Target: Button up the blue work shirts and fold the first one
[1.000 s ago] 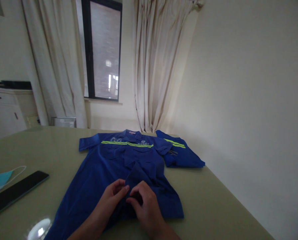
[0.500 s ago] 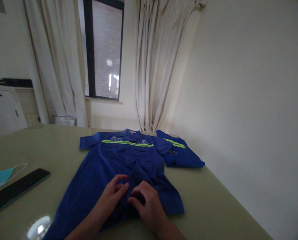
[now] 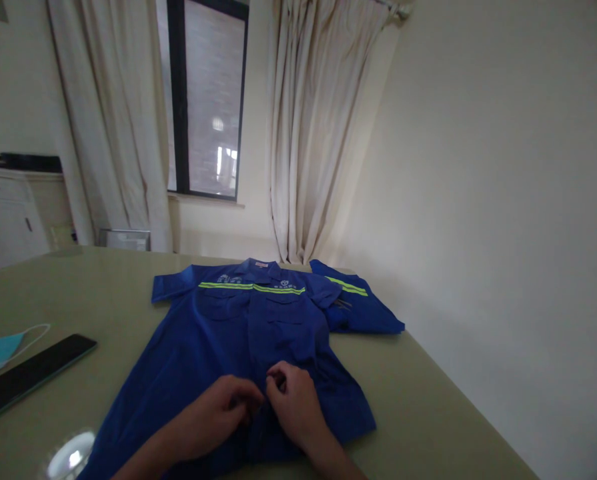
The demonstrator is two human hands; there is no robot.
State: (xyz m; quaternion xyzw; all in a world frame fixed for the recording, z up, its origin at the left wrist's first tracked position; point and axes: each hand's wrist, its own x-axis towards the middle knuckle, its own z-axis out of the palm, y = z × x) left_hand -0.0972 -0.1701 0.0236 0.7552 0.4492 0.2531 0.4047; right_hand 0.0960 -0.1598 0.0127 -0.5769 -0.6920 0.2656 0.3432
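Note:
A blue short-sleeved work shirt point(image 3: 228, 340) lies front up, its collar pointing away from me. A yellow-green striped band and white print cross its chest. My left hand point(image 3: 223, 410) is closed at the lower front opening, fingers bent down onto the cloth. Just to its right, my right hand point(image 3: 295, 403) has thumb and fingers pinched together at the same front edge. The fingertips partly hide the cloth between them, and no button can be made out there. Beyond the right sleeve sits a folded blue garment point(image 3: 368, 313) with a similar stripe.
The pale green table point(image 3: 428, 407) carries a black phone-like slab point(image 3: 38, 377) and a light blue face mask point(image 3: 1, 350) at left. A shiny round reflection shows near the front. A wall point(image 3: 503, 233) borders the right edge; curtains point(image 3: 308, 133) hang behind.
My left hand has turned over, its fingers now curling down at the front opening. The right fingers have closed into a pinch. The raised fold of the shirt front now lies flatter.

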